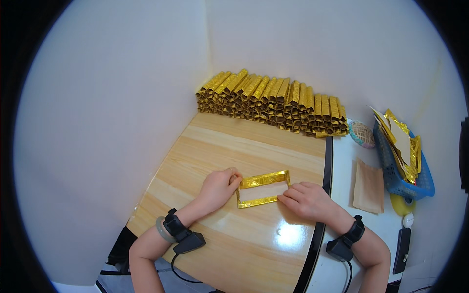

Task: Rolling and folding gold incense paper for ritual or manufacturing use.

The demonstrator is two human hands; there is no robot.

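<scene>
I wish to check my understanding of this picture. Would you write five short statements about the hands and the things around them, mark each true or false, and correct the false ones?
1. The left hand and right hand both hold the gold piece. True.
2. The basket is red. False: it is blue.
3. Gold tubes are stacked at the far side of the table. True.
4. The bracelet is on the right wrist. False: it is on the left.
5. Brown paper lies to the left of the basket. True.
</scene>
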